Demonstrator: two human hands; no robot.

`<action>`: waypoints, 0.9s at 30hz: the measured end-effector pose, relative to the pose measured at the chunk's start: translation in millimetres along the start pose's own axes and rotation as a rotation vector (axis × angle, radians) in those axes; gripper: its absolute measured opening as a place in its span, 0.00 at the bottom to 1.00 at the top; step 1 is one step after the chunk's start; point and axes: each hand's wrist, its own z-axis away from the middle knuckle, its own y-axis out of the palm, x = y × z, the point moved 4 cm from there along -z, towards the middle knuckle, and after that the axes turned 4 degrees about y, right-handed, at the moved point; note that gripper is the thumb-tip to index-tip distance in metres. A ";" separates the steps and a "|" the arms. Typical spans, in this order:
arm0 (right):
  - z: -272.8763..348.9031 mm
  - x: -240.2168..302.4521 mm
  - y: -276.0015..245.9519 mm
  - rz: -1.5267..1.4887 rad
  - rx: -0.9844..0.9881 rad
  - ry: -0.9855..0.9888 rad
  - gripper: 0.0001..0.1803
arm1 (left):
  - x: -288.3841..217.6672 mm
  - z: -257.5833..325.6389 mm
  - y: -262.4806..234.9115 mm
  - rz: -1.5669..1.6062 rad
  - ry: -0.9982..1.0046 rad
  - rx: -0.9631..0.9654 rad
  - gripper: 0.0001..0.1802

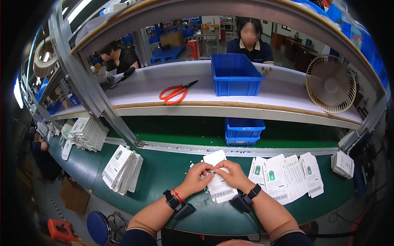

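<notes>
My left hand (196,179) and my right hand (234,176) meet at the middle of the green bench. Both are closed in a pinch, fingertips nearly touching. What lies between them is too small to make out. Under the fingers is a white printed flat piece (221,192) with rounded corners, lying over another like it; my hands partly cover them. To the right of my right hand, several similar white pieces with green print (276,180) overlap in a row. Left of my left hand stands a leaning stack of white flat pieces (122,170).
More white stacks lie at the far left (87,134) and right end (342,165). A shelf (143,88) above the bench carries orange-handled scissors (176,93), a blue bin (237,84) and a fan (331,84). Blue bins (245,132) sit under it. Other people are beyond and left.
</notes>
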 end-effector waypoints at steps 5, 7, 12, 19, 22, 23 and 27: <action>-0.9 1.4 -2.0 -0.024 -0.002 -0.027 0.08 | 1.1 -1.6 0.7 0.033 -0.028 -0.012 0.10; 0.8 4.3 -3.6 0.016 -0.013 -0.033 0.08 | 1.0 -1.9 1.3 0.037 -0.020 -0.012 0.09; 0.2 0.1 5.7 -0.013 0.009 -0.018 0.07 | 6.4 6.0 -3.8 0.027 -0.053 -0.017 0.08; 2.5 0.5 -0.4 0.014 0.016 -0.020 0.06 | 0.6 -0.6 1.7 0.008 -0.019 0.003 0.07; -0.4 2.2 0.1 0.007 0.013 -0.034 0.06 | 1.9 -0.8 -0.8 -0.006 -0.009 -0.010 0.06; 0.6 1.9 1.5 0.006 0.016 -0.029 0.06 | 2.7 0.6 -1.0 -0.005 -0.014 -0.011 0.06; -0.2 2.0 0.2 0.020 0.024 -0.011 0.08 | 3.1 0.0 -0.3 0.006 -0.017 0.001 0.06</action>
